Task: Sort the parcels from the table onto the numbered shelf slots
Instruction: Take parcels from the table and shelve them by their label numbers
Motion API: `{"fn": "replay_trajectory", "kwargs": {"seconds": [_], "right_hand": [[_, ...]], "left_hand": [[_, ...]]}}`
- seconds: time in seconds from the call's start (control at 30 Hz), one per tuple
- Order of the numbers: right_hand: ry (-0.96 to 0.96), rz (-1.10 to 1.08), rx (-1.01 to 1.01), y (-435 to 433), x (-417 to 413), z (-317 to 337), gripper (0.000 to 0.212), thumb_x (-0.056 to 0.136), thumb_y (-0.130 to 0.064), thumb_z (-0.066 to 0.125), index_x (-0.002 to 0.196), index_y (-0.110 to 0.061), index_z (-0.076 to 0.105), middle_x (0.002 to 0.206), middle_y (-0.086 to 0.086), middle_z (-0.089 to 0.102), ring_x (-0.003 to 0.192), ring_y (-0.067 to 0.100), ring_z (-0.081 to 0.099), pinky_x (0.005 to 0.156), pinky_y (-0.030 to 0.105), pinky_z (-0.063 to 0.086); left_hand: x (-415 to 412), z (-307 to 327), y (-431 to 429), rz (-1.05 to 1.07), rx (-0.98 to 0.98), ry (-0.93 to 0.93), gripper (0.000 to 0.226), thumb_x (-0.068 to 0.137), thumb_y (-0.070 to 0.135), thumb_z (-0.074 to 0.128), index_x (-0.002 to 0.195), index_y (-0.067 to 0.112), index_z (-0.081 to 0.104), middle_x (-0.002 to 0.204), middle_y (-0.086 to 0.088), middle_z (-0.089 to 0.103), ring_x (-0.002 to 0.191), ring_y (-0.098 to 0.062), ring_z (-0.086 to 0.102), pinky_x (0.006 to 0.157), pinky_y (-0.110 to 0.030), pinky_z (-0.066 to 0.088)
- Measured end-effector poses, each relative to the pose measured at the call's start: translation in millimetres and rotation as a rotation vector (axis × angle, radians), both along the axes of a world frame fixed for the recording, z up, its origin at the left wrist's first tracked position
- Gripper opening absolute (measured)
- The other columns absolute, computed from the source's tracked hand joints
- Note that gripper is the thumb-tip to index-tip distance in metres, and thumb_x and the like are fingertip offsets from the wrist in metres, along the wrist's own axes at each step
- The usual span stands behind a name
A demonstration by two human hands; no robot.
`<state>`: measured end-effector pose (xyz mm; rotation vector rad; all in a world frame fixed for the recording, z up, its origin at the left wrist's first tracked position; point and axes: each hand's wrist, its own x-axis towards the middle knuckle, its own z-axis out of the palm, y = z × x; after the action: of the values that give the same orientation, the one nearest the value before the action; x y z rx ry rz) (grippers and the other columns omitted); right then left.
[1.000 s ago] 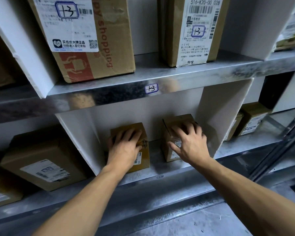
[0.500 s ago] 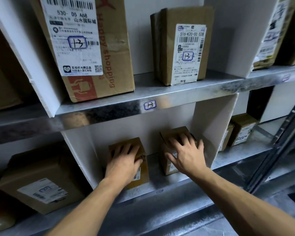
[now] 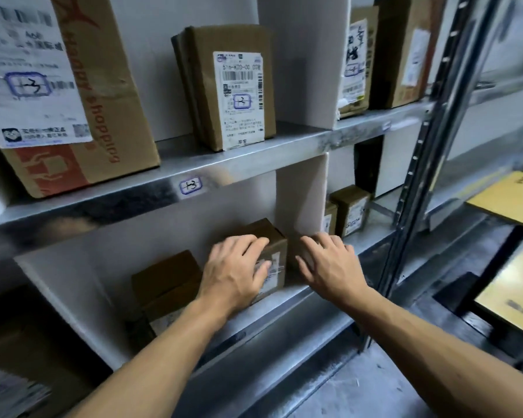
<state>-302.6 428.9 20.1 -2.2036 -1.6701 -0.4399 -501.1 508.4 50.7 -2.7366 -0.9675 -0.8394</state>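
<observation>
While the person leans in toward the metal rack, both bare forearms reach into the lower slot, the one beneath the shelf edge [image 3: 254, 164] that carries a small blue-framed number sticker [image 3: 190, 185]. Its handwritten figure seems to read 13. The left hand [image 3: 233, 273] lies over a small brown box [image 3: 274, 245], the fingers resting loosely across its top front edge and the thumb against the front face, where a white label shows, too blurred to read. That box is plain cardboard, squat and square-cornered, and it stands toward the right of the slot, near the white divider [image 3: 302, 191]. The right hand [image 3: 329, 267] is spread, palm down, just beside the box and in front of the divider's foot; I cannot tell whether its fingertips touch anything. A second brown box [image 3: 163, 282] of much the same kind sits further left in the same slot, apart from both hands, with a pale label low on its front. On the shelf above stand a large carton [image 3: 109, 116] printed with red "Happy shopping" lettering and an upright parcel [image 3: 212, 86] with a long white label, both labels marked with the same blue-framed figure. Past the divider, in the next slot, two little boxes [image 3: 349, 206] stand side by side. A steel post [image 3: 420, 176] rises at the right, with a yellow envelope [image 3: 504, 200] beyond it.
</observation>
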Motion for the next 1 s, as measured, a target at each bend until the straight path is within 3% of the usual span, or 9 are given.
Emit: {"fn": "replay_trajectory", "kwargs": {"seconds": [0.1,0.27,0.53,0.77,1.0], "right_hand": [[-0.025,-0.098,-0.001,-22,30,-1,0.039,0.092,-0.051,0.051,0.121,-0.026,0.057,0.114,0.003,0.06,0.103,0.029,0.059,0.074,0.04,0.047],[-0.062,-0.251,-0.024,-50,79,4,0.043,0.091,-0.056,0.046,0.124,-0.03,0.055,0.118,0.0,0.059,0.107,0.026,0.057,0.076,0.039,0.046],[-0.047,-0.346,-0.08,-66,168,9,0.043,0.095,-0.055,0.042,0.129,-0.03,0.049,0.126,0.0,0.053,0.115,0.025,0.051,0.083,0.04,0.042],[-0.037,-0.286,-0.151,-36,266,-3,0.043,0.096,-0.056,0.04,0.129,-0.029,0.046,0.129,0.0,0.05,0.119,0.026,0.049,0.087,0.041,0.044],[-0.022,-0.063,-0.182,44,341,-7,0.047,0.096,-0.056,0.041,0.133,-0.028,0.044,0.131,0.004,0.048,0.121,0.029,0.049,0.09,0.046,0.045]], "left_hand": [[35,0,-10,-0.116,-0.001,-0.001,0.043,0.087,0.042,0.052,0.125,0.023,0.06,0.119,0.002,0.061,0.11,-0.019,0.054,0.095,-0.037,0.042],[97,2,-25,-0.246,0.008,0.014,0.042,0.087,0.043,0.052,0.124,0.023,0.059,0.117,0.003,0.06,0.107,-0.018,0.054,0.095,-0.036,0.042],[194,-3,-32,-0.309,0.005,0.041,0.044,0.088,0.043,0.05,0.128,0.024,0.053,0.12,0.003,0.057,0.111,-0.019,0.051,0.101,-0.037,0.038],[283,-20,0,-0.115,-0.104,0.055,0.046,0.093,0.046,0.044,0.136,0.031,0.042,0.135,0.007,0.049,0.123,-0.017,0.041,0.108,-0.037,0.029],[330,-33,50,0.195,-0.299,0.046,0.053,0.093,0.047,0.044,0.143,0.035,0.032,0.146,0.005,0.039,0.127,-0.025,0.042,0.104,-0.045,0.041]]}}
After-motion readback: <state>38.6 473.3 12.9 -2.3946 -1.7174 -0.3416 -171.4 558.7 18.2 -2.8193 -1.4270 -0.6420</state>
